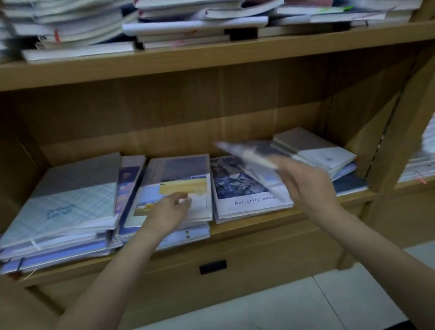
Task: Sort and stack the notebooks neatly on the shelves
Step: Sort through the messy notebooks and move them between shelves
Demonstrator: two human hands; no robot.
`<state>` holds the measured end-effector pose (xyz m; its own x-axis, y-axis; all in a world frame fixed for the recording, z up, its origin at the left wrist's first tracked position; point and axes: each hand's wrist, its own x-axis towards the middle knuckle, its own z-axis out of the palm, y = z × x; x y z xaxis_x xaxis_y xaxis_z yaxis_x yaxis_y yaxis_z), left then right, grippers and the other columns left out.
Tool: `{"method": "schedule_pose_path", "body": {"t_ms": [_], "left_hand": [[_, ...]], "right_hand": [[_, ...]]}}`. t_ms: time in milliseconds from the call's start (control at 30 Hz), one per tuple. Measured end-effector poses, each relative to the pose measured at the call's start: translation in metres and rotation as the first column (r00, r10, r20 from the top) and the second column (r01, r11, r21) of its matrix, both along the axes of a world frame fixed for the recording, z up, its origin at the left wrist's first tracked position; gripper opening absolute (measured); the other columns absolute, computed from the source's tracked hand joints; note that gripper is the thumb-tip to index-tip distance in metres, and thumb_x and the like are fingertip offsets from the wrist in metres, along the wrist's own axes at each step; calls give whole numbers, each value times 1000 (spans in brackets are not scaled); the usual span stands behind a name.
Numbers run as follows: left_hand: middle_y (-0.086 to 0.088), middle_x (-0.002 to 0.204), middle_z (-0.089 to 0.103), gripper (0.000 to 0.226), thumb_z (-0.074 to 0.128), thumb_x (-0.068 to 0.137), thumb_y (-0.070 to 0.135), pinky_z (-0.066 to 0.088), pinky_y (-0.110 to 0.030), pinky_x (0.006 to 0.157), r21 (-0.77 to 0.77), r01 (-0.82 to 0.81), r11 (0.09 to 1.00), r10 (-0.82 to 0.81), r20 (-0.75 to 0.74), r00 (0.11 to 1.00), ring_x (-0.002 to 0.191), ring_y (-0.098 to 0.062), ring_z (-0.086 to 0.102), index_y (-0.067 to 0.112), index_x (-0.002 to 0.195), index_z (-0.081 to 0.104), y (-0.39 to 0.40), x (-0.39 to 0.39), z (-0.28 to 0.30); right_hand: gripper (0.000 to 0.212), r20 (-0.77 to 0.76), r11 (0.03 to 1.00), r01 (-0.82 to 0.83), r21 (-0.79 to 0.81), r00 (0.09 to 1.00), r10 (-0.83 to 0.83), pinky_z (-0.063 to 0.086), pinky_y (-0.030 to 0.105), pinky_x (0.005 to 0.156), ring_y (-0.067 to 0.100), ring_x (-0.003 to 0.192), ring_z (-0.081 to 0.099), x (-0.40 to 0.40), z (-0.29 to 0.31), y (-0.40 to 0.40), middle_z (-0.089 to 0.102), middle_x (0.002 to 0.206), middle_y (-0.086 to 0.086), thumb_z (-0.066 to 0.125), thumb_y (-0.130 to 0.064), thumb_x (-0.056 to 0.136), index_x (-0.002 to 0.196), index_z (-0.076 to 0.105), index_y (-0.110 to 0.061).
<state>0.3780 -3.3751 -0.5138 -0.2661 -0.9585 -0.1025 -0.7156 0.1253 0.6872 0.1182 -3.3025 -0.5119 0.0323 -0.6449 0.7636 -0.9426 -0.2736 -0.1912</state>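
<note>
A light-brown wooden shelving unit (200,57) fills the view, its upper board at twelve o'clock carrying untidy heaps of white-edged notebooks (191,15). On the lower board (269,222), at nine o'clock, lies a thick stack topped by a pale blue plaid notebook (66,203); just right of it, near the centre, is a stack topped by a notebook with a yellow-and-blue picture cover (180,176), and beside that a dark floral notebook printed "Butterfly" (239,186). At two o'clock rests a small pile of grey-and-white notebooks (313,150). The right hand (308,180) grips a thin, blurred notebook (247,152), tilted above the Butterfly cover. The left hand (170,209) rests on the yellow-and-blue cover, fingers loosely curled, holding nothing. A black drawer slot (213,267) sits at six o'clock.
</note>
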Motion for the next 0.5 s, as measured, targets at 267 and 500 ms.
{"method": "schedule_pose_path", "body": {"t_ms": [267,500], "left_hand": [[-8,108,65,46,46,89,-13,58,-28,59,353,138,925,242,-829,505,83,-20,65,18,122,47,45,-2,41],[2,113,64,56,50,88,-11,57,-35,73,-108,140,984,-175,-700,693,99,-11,65,39,115,49,59,42,75]], "right_hand": [[41,-495,986,-160,56,853,167,36,46,97,29,126,38,35,-15,25,46,143,3,43,-32,93,134,40,-34],[105,708,659,-581,479,699,102,49,19,87,13,126,47,61,18,37,17,144,-19,75,-39,66,135,-3,-48]]}}
